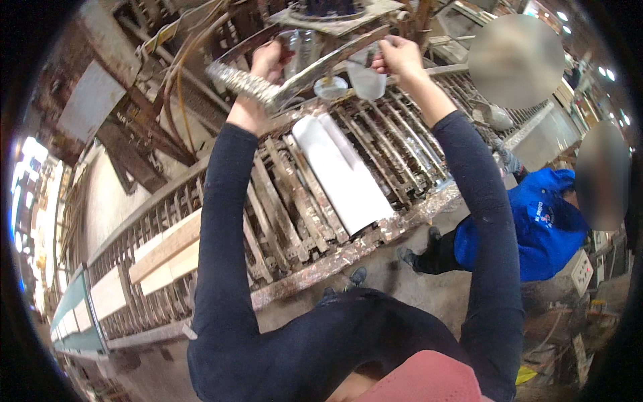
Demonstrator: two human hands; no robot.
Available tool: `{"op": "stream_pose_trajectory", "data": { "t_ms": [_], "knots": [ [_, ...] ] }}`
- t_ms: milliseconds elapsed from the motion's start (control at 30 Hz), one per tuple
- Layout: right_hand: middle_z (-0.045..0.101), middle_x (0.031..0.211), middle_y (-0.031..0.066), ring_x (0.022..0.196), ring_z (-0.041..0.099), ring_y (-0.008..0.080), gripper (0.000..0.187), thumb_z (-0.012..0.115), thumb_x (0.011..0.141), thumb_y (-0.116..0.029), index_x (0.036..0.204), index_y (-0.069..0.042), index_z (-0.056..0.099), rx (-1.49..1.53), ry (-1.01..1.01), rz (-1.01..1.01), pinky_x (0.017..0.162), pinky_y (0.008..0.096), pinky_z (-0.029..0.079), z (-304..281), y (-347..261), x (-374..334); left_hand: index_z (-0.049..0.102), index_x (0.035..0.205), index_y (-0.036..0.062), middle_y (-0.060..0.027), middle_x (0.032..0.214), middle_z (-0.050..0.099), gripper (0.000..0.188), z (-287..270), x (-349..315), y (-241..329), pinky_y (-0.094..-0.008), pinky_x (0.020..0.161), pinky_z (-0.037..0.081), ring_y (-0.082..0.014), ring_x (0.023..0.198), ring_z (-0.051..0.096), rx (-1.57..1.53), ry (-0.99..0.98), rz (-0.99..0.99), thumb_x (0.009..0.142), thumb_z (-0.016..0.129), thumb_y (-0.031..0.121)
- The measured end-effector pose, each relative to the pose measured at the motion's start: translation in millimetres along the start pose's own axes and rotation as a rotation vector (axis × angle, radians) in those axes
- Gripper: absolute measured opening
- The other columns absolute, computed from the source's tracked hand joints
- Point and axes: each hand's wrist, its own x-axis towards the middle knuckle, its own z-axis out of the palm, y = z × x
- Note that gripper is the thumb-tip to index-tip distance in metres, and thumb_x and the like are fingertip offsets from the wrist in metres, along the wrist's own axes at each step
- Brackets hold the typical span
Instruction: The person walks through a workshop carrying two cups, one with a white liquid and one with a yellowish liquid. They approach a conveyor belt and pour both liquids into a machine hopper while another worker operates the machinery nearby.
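Note:
Both my arms reach forward over a slatted conveyor. At the far left, my left hand (268, 60) is closed at the side of a clear ribbed plastic container (303, 53). My right hand (399, 57) is closed at the top edge of a translucent white plastic jug (367, 79), which hangs down beside its fingers. A crusted metal frame (244, 84) crosses between and below the hands. Behind its bar is a small clear round cup (330, 87) with something yellowish in it. Nearer me, a long white board (341, 174) lies on the slats.
Pale boards (167, 251) lie on the conveyor (284, 194) to the left. Its dirt-crusted near rail (321, 268) runs in front of me. A person in a blue jacket (536, 221) is at the right, by a control box (581, 273). Hoses (177, 80) hang at the far left.

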Motion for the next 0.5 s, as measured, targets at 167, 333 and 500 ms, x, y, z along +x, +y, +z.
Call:
{"op": "stream_pose_trajectory", "data": {
  "t_ms": [167, 333, 500],
  "knots": [
    [0.060, 0.069, 0.0198, 0.053, 0.061, 0.0212, 0.040, 0.043, 0.084, -0.008, 0.121, 0.004, 0.036, 0.080, -0.067, -0.002, 0.043, 0.0276, 0.049, 9, 2, 6, 0.055, 0.090, 0.0061, -0.0059, 0.077, 0.055, 0.020, -27, 5, -1, -0.0294, 0.055, 0.042, -0.0158, 0.068, 0.052, 0.021, -0.049, 0.037, 0.087, 0.047, 0.024],
    [0.060, 0.067, 0.0216, 0.052, 0.062, 0.0233, 0.044, 0.040, 0.083, -0.007, 0.122, 0.008, 0.026, 0.080, -0.010, 0.022, 0.040, 0.0296, 0.049, -18, 9, 8, 0.053, 0.087, 0.0033, -0.0073, 0.070, 0.053, 0.026, 8, 21, -18, -0.0299, 0.056, 0.042, -0.0176, 0.063, 0.051, 0.109, -0.089, -0.112, 0.085, 0.052, 0.029],
    [0.061, 0.065, 0.0197, 0.050, 0.061, 0.0222, 0.048, 0.041, 0.083, -0.009, 0.125, 0.008, 0.025, 0.089, -0.041, 0.004, 0.039, 0.0271, 0.047, 3, -9, -8, 0.051, 0.082, 0.0014, -0.0086, 0.064, 0.052, 0.027, -34, 25, 1, -0.0289, 0.053, 0.041, -0.0179, 0.056, 0.049, 0.093, -0.090, -0.081, 0.085, 0.051, 0.029]
  ]
}}
